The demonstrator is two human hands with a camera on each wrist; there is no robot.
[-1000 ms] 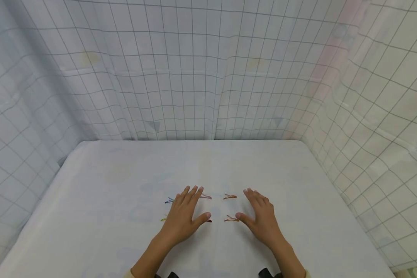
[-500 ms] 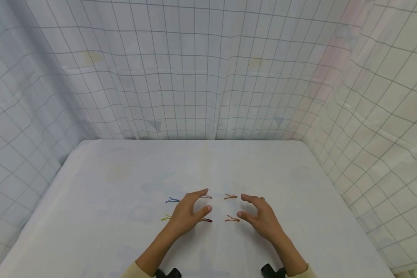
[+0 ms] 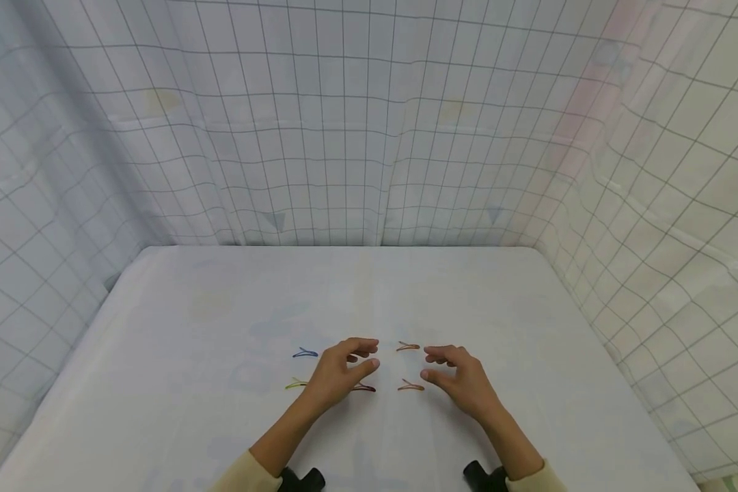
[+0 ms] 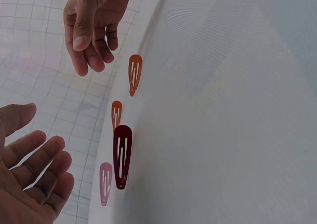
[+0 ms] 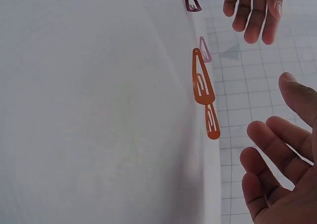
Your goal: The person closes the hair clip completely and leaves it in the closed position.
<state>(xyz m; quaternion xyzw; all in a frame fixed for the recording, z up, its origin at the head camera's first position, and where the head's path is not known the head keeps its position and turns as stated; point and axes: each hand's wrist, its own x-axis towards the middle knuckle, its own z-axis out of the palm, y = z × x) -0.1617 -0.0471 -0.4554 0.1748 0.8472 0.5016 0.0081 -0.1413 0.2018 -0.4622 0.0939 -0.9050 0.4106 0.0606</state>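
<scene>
My left hand [image 3: 338, 372] hovers above the table with loosely bent fingers and a gap between thumb and fingers; nothing is in it. Under and beside it lie a dark red snap hair clip [image 3: 365, 389], a yellow-green snap clip [image 3: 296, 384] and a blue snap clip [image 3: 305, 353]. A pink snap clip [image 4: 105, 167], covered by this hand in the head view, shows in the left wrist view. Facing it, my right hand [image 3: 464, 383] floats just right of two orange snap clips, the far one [image 3: 408, 346] and the near one [image 3: 411, 387]. Its fingers are loosely bent and hold nothing.
A white cloth covers the table [image 3: 369, 294]. Curtains with a grid pattern [image 3: 344, 137] hang at the back and on both sides. Black wrist mounts [image 3: 304, 480] show near the sleeves at the bottom.
Both hands have gone from stretched, spread fingers to loosely bent ones, turning palms inward. The left hand has shifted slightly right, uncovering the blue clip. The clips stay in place.
</scene>
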